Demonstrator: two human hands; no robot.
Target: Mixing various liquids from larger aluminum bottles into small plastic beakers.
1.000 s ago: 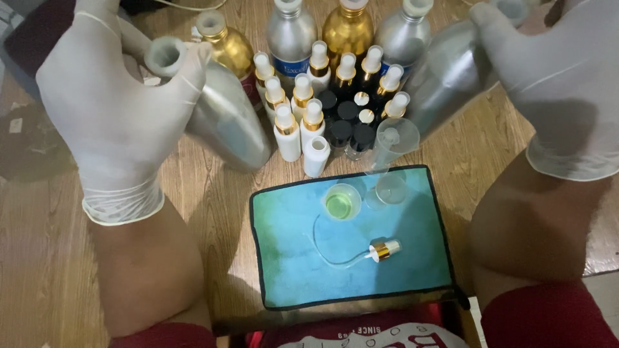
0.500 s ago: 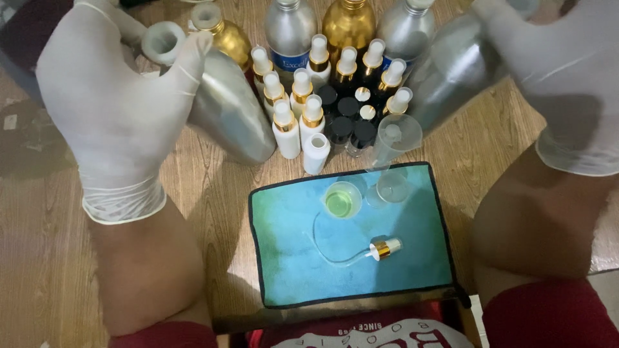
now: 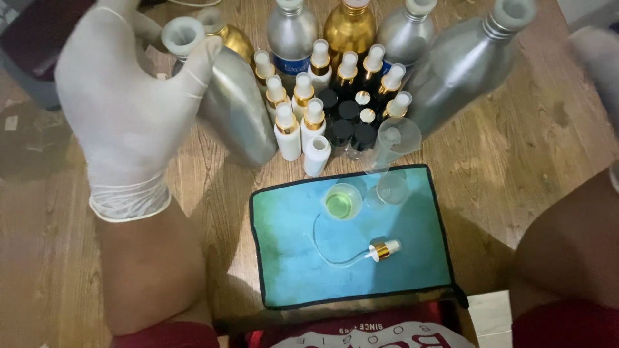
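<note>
Gripping a tilted silver bottle (image 3: 235, 106) by its white-capped neck, our gloved left hand (image 3: 132, 106) has its fingers clamped there, just left of the cluster of small spray bottles (image 3: 322, 103). A second silver bottle (image 3: 461, 64) leans right of that cluster; our right hand (image 3: 596, 61) is blurred, so we cannot tell its fingers' state. Near the cluster lies a blue mat (image 3: 348, 264) on the bench (image 3: 516, 154).

Gloved left hand (image 3: 129, 109) grips a silver bottle (image 3: 235, 103); right hand (image 3: 596, 58), blurred, perhaps off its bottle (image 3: 461, 61).
</note>
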